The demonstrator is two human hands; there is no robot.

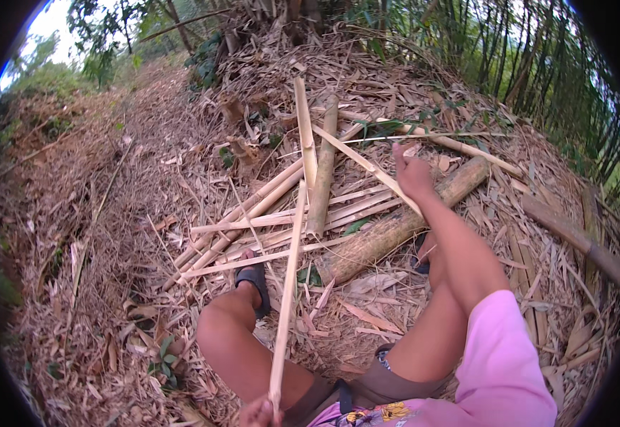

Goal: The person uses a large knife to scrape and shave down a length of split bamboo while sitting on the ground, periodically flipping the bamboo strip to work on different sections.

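My left hand (258, 411), at the lower edge, is closed around the near end of a long, pale split bamboo strip (288, 306). The strip slants up and away between my legs, its far end over the bamboo pile. Farther off on the right, my right hand (414, 176) is closed with the thumb pointing up; whatever it may hold is hidden. Beneath that forearm runs a thick bamboo log (395, 238) lying on the ground. Another split bamboo piece (367, 167) passes just left of the right hand, its lower end reaching the forearm.
Several split bamboo strips (253, 222) lie crossed ahead, with a greenish bamboo pole (322, 171) and a split half (305, 132) over them. Thicker poles (576, 238) rest at the right. Dry leaves (132, 235) cover the slope; stumps (242, 149) and standing bamboo (537, 64) are beyond.
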